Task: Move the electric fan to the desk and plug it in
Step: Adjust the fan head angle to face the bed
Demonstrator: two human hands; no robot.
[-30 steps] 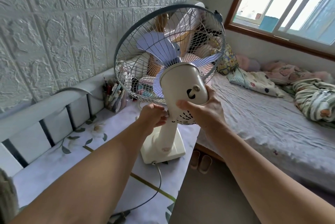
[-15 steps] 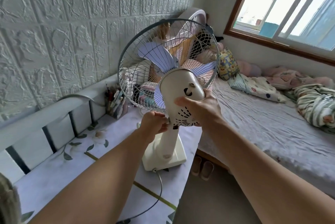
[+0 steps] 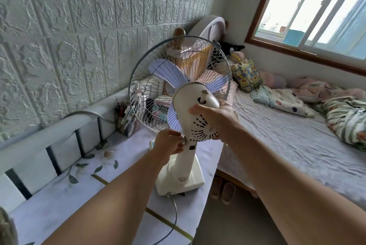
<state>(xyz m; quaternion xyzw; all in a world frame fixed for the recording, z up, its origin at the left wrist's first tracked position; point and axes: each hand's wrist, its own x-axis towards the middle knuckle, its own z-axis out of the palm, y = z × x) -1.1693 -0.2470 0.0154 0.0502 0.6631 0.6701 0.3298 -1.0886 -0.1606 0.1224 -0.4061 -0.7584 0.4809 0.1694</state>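
A cream electric fan (image 3: 195,106) with pale blue blades and a wire cage stands on the desk (image 3: 79,195), its square base near the desk's right edge. My right hand (image 3: 214,118) wraps around the back of the motor housing. My left hand (image 3: 170,143) grips the neck just below the housing. The fan's grey cord (image 3: 174,219) trails from the base toward me across the flower-patterned desk cover. Its plug is out of view.
A pen holder (image 3: 126,118) and several small items stand at the desk's far end behind the fan. A white rail (image 3: 59,131) runs along the wall side. A bed (image 3: 297,145) with bedding lies right, and slippers (image 3: 221,189) sit on the floor between.
The fan head has tilted back and sits lower and farther from me than a second ago. Both hands have stayed on it. The view has shifted slightly.
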